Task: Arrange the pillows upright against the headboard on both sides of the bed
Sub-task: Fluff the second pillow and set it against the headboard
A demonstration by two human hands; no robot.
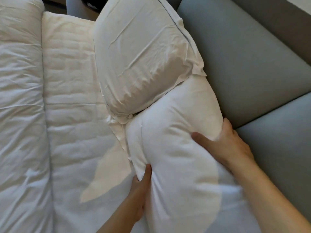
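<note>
A plump white pillow (178, 148) lies near me, leaning toward the grey padded headboard (244, 64) on the right. My left hand (141, 189) grips its lower left edge, thumb pressed into the fabric. My right hand (227, 145) clasps its upper right side, between the pillow and the headboard. A second white pillow (143, 61) in a creased case stands farther away, resting against the same headboard and touching the near pillow's top end.
The quilted white mattress cover (72, 98) fills the middle. A rolled white duvet (20, 115) runs along the left side. A seam (269, 111) splits the headboard into two padded panels.
</note>
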